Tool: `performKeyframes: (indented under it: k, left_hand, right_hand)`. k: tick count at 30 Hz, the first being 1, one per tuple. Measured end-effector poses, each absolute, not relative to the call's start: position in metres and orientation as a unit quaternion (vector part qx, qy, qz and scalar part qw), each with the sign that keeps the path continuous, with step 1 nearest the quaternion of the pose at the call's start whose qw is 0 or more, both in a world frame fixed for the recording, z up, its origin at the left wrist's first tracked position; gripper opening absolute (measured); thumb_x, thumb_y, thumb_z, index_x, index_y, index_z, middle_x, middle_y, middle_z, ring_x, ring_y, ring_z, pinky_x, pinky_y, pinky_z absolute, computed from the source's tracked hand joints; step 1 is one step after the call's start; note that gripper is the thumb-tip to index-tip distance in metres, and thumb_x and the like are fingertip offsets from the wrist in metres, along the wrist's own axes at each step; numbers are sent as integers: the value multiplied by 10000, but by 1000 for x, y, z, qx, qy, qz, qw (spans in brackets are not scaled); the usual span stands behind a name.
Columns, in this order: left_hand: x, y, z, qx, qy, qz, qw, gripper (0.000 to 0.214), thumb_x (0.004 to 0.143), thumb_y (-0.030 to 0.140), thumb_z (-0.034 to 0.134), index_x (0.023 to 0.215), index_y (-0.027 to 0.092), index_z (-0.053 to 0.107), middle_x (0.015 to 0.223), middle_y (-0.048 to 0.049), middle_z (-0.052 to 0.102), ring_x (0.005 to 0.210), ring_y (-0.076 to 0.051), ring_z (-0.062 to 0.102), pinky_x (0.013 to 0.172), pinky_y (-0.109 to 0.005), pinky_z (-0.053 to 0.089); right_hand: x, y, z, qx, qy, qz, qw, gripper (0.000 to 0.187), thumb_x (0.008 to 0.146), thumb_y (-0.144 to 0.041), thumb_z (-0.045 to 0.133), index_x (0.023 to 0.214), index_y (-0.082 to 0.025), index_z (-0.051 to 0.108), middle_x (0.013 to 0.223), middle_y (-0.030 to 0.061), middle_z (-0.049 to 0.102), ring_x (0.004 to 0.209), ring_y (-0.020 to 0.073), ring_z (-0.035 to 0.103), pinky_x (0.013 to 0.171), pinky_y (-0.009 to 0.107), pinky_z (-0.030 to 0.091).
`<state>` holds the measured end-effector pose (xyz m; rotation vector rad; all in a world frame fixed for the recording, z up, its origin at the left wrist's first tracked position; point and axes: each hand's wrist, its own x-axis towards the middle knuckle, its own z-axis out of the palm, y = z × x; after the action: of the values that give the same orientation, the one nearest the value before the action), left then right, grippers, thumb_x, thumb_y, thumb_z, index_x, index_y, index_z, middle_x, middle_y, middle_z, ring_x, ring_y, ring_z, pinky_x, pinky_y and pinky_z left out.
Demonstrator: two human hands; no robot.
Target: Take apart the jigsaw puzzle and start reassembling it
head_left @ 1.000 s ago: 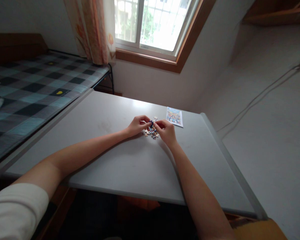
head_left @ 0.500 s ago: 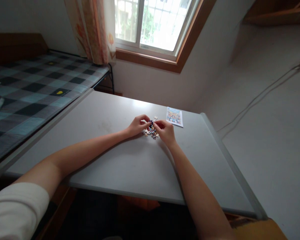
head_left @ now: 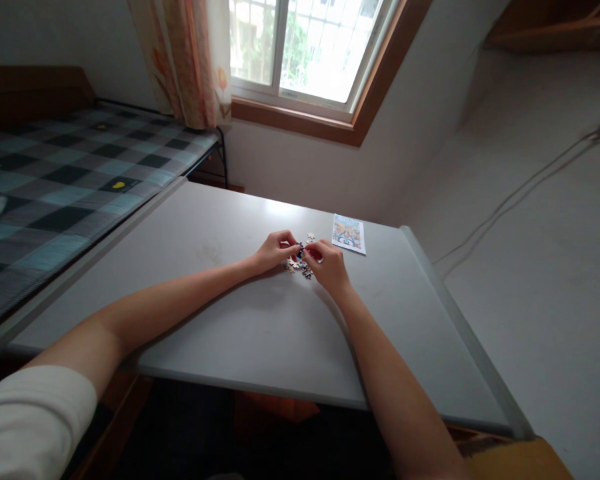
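My left hand (head_left: 275,251) and my right hand (head_left: 327,264) meet over a small heap of jigsaw pieces (head_left: 300,266) on the grey table (head_left: 220,307). Both hands are closed in a pinch, fingertips touching around a small dark blue puzzle piece (head_left: 299,251) held just above the heap. A single loose piece (head_left: 311,236) lies just beyond the hands. A small picture card (head_left: 349,233) lies flat to the right of my right hand.
A bed with a dark checked cover (head_left: 65,180) runs along the table's left side. A window (head_left: 305,47) and a patterned curtain (head_left: 185,60) are behind it. The wall (head_left: 530,253) with a white cable (head_left: 520,193) stands at the right.
My right hand has shifted slightly left and toward the left hand, covering more of the heap. The left hand has hardly moved.
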<state>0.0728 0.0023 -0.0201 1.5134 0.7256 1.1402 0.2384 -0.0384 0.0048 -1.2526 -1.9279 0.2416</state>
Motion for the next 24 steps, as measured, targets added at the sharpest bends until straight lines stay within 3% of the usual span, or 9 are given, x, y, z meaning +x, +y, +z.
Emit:
performKeyframes:
  k: [7,24]
  left_hand:
    - [73,3,-20,631,306,473,534,363,686,391,766,679,130,514,594,7,603,553,-126,633,538,-236,490]
    - [72,4,-22,617,312,474,545,377,731,445,726,740,143,501,622,13,614,541,-136,656,491,-219,496]
  right_hand:
    - [239,-40,2,-486,-793,54,365,137,871,-229,528,776,-195,621,770,29,571,666,142,543,671,269,424]
    - [242,-36,4,-505,-740,102,432,159,846,-263,535,781,-190,660,732,29,597,632,142,540,642,281,446]
